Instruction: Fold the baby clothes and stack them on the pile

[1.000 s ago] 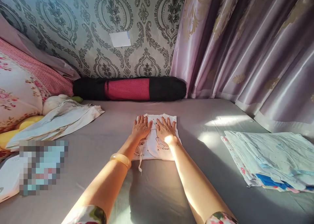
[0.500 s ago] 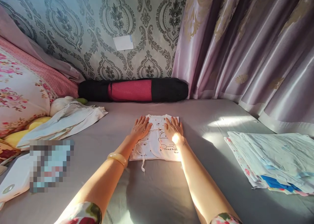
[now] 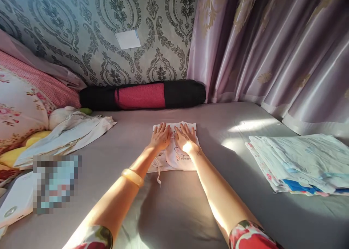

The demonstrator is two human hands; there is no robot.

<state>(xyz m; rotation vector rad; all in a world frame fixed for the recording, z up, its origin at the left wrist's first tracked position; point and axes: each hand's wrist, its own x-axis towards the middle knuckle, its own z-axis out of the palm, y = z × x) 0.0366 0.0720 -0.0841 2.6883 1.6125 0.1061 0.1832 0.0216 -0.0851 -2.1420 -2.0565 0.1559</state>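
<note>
A small white printed baby shirt (image 3: 174,159) lies folded into a rough rectangle on the grey bed sheet (image 3: 174,205). It carries a bear drawing and lettering, partly covered, and a white tie string (image 3: 158,172) trails off its near edge. On the upper left of the shirt my left hand (image 3: 161,136) rests flat, fingers stretched out and pointing away from me. My right hand (image 3: 186,137) presses flat on the upper right, its fingers slightly spread. The two hands lie close together, thumbs almost meeting. Neither one grips the cloth.
To the right is a stack of folded light clothes (image 3: 297,161). A black and red rolled bag (image 3: 141,95) lies along the wall. On the left are a loose white garment (image 3: 68,136), a floral pillow (image 3: 21,110), a white device (image 3: 20,196) and a blurred-out item (image 3: 58,185).
Both hands have slid inward across the shirt, closer to each other. The view has shifted a little, so the surroundings sit slightly higher and further left.
</note>
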